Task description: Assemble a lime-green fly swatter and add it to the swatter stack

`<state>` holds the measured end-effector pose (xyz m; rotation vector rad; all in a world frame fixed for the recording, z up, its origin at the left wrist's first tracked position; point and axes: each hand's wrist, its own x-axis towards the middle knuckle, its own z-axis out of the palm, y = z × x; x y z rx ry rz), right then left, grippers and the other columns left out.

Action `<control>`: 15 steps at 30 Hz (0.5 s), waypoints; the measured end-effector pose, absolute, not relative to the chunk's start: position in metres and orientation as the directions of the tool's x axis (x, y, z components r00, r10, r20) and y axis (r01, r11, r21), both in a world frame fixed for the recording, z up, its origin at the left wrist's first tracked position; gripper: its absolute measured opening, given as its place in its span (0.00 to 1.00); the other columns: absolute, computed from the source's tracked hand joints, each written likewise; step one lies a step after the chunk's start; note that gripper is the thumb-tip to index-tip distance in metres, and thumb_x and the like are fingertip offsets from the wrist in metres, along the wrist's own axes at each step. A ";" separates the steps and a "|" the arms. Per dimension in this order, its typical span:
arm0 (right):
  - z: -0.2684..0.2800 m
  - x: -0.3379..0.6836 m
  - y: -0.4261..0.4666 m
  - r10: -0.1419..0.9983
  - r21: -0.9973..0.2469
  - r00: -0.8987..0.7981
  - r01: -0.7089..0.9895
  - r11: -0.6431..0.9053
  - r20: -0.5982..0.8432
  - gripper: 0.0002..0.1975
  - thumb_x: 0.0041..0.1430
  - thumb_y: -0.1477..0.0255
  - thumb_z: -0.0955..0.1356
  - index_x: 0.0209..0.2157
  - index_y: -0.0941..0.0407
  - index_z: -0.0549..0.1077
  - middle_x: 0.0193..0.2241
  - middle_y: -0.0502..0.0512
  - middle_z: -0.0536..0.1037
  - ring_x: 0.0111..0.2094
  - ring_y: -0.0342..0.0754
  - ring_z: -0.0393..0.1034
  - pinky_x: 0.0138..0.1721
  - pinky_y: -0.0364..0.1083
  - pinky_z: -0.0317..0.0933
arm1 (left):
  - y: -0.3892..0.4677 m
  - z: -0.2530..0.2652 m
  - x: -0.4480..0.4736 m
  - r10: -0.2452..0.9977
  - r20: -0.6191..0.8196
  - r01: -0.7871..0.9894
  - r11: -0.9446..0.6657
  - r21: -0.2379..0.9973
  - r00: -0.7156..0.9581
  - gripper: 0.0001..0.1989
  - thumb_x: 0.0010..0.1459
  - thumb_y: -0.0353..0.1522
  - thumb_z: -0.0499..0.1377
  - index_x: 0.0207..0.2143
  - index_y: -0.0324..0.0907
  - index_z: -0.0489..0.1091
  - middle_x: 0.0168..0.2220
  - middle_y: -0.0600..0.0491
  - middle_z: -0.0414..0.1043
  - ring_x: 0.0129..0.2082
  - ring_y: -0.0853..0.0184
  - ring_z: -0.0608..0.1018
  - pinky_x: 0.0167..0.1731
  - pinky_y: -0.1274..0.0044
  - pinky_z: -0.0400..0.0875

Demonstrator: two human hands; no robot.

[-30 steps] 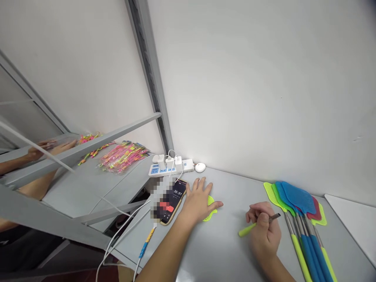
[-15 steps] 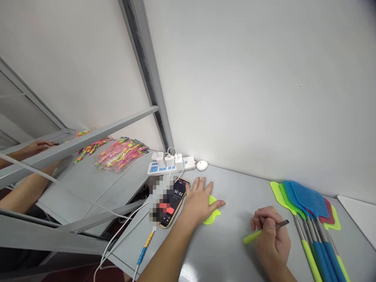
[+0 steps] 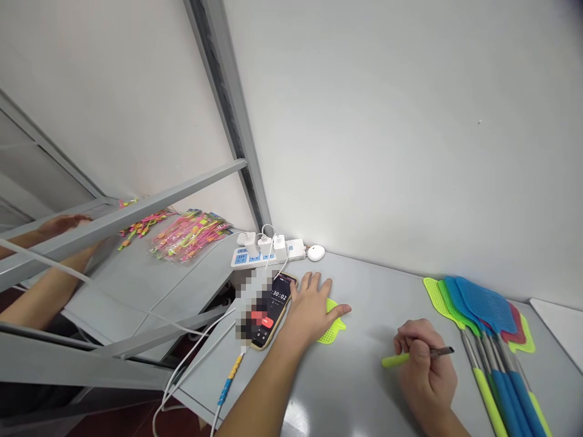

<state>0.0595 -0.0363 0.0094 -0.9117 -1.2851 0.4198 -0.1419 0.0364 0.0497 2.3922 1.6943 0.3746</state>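
My left hand (image 3: 312, 306) lies flat and open on the grey table (image 3: 364, 388), palm down, fingers spread, pressing on a lime mesh swatter head (image 3: 332, 328) that pokes out from under my thumb side. It grips nothing; it only pins the head in place.

My right hand (image 3: 423, 361) is curled closed around a thin swatter handle (image 3: 410, 357). The lime grip end sticks out toward my left hand, and the metal end sticks out the other way, past my knuckles.

Just beyond my left fingertips lies a phone (image 3: 273, 306) with its screen lit and a cable (image 3: 228, 379) plugged in, trailing off the table edge near my forearm. Farther ahead of that hand sits a power strip (image 3: 266, 252) full of chargers.

To the outside of my right hand lies a fan of finished swatters (image 3: 483, 309), blue, green, pink and yellow, close to my knuckles.

Risks, as I judge them: the mesh head is light and could slide out from under my flat palm if I press unevenly. My left forearm could snag the cable and drag the phone. The metal end could knock the swatters beside my right hand.
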 end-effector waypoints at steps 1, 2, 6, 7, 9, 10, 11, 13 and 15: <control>0.009 0.059 -0.036 0.725 -0.774 0.273 0.212 0.596 0.633 0.09 0.66 0.72 0.60 0.39 0.53 0.72 0.27 0.51 0.66 0.26 0.45 0.59 0.25 0.48 0.55 | 0.037 0.050 -0.142 0.944 0.094 0.897 -0.329 0.296 0.315 0.34 0.61 0.57 0.43 0.58 0.46 0.62 0.60 0.41 0.59 0.62 0.46 0.56 0.57 0.46 0.48; 0.009 0.059 -0.036 0.726 -0.776 0.273 0.213 0.594 0.631 0.09 0.66 0.71 0.60 0.39 0.53 0.72 0.26 0.51 0.66 0.26 0.46 0.59 0.25 0.48 0.55 | 0.037 0.050 -0.142 0.945 0.092 0.897 -0.327 0.298 0.314 0.33 0.61 0.57 0.43 0.57 0.46 0.63 0.60 0.41 0.59 0.62 0.46 0.56 0.57 0.47 0.49; 0.009 0.059 -0.037 0.731 -0.781 0.274 0.211 0.588 0.624 0.09 0.66 0.72 0.60 0.39 0.53 0.72 0.26 0.51 0.66 0.25 0.45 0.59 0.25 0.47 0.55 | 0.037 0.050 -0.141 0.941 0.113 0.897 -0.337 0.285 0.318 0.34 0.61 0.57 0.43 0.57 0.45 0.63 0.60 0.41 0.60 0.62 0.47 0.56 0.57 0.47 0.48; 0.009 0.059 -0.037 0.733 -0.781 0.271 0.213 0.587 0.624 0.09 0.66 0.72 0.60 0.39 0.53 0.71 0.26 0.50 0.65 0.25 0.45 0.59 0.25 0.47 0.55 | 0.037 0.049 -0.141 0.938 0.124 0.895 -0.347 0.280 0.324 0.34 0.61 0.57 0.43 0.57 0.45 0.63 0.60 0.41 0.60 0.62 0.47 0.56 0.57 0.47 0.48; 0.009 0.059 -0.037 0.739 -0.783 0.259 0.218 0.583 0.622 0.09 0.66 0.72 0.60 0.40 0.53 0.71 0.25 0.50 0.65 0.25 0.45 0.60 0.25 0.47 0.55 | 0.035 0.049 -0.140 0.930 0.145 0.889 -0.366 0.275 0.339 0.34 0.61 0.57 0.42 0.57 0.44 0.63 0.60 0.41 0.60 0.62 0.47 0.57 0.58 0.48 0.48; 0.009 0.059 -0.037 0.745 -0.786 0.252 0.224 0.576 0.617 0.08 0.66 0.72 0.60 0.40 0.53 0.71 0.25 0.49 0.64 0.25 0.45 0.60 0.25 0.46 0.55 | 0.034 0.048 -0.139 0.926 0.152 0.886 -0.374 0.275 0.344 0.34 0.61 0.57 0.42 0.57 0.45 0.63 0.60 0.41 0.60 0.62 0.47 0.57 0.58 0.48 0.48; 0.009 0.058 -0.037 0.753 -0.791 0.244 0.234 0.565 0.611 0.08 0.66 0.72 0.60 0.41 0.53 0.70 0.25 0.49 0.64 0.25 0.45 0.60 0.25 0.46 0.55 | 0.032 0.048 -0.138 0.924 0.157 0.883 -0.381 0.276 0.349 0.34 0.61 0.57 0.42 0.57 0.45 0.63 0.60 0.42 0.60 0.63 0.47 0.57 0.58 0.48 0.48; 0.007 0.057 -0.036 0.775 -0.802 0.228 0.276 0.529 0.589 0.07 0.65 0.71 0.60 0.41 0.53 0.69 0.25 0.48 0.64 0.24 0.44 0.61 0.25 0.45 0.56 | 0.027 0.046 -0.135 0.917 0.158 0.875 -0.397 0.279 0.366 0.33 0.62 0.56 0.42 0.56 0.45 0.64 0.60 0.42 0.61 0.62 0.48 0.57 0.59 0.48 0.47; 0.005 0.055 -0.035 0.808 -0.819 0.209 0.326 0.473 0.550 0.07 0.65 0.69 0.61 0.40 0.53 0.69 0.25 0.48 0.65 0.23 0.44 0.61 0.25 0.45 0.57 | 0.023 0.044 -0.130 0.911 0.150 0.867 -0.413 0.279 0.385 0.32 0.62 0.56 0.42 0.55 0.44 0.65 0.59 0.42 0.62 0.62 0.49 0.58 0.60 0.50 0.47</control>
